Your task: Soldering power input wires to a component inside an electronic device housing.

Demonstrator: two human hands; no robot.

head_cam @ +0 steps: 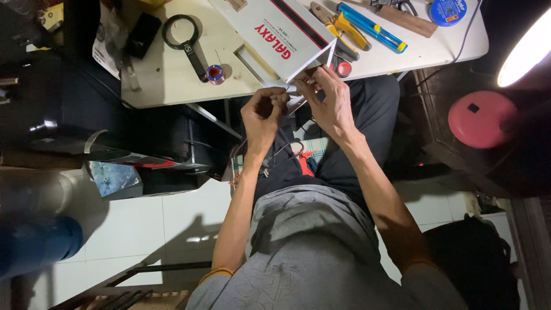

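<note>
The left hand [265, 112] is curled into a loose fist just below the table edge, its fingertips pinched together; what is pinched cannot be made out. The right hand [332, 100] is raised beside it, fingers narrowed on the lower corner of a white panel [313, 62] that juts over the edge of the table [172, 80]. The two hands are close together, almost touching, in front of the seated person's dark trousers.

The panel belongs to a flat white case [270, 28] with a red and black stripe, laid at a slant on the table. To its left a black magnifier [185, 39] is seen, and near its handle a small spool [216, 74]. To the right of the case lie yellow-handled pliers [344, 28], a blue tool [372, 26], a wooden block [406, 20] and a blue round tin [447, 11]. A small red disc [344, 69] rests at the table edge just above the right hand.

Thin wires [281, 150] are draped across the lap below the hands. A pink round object [479, 117] stands well apart at the right, under a bright lamp [525, 49].
</note>
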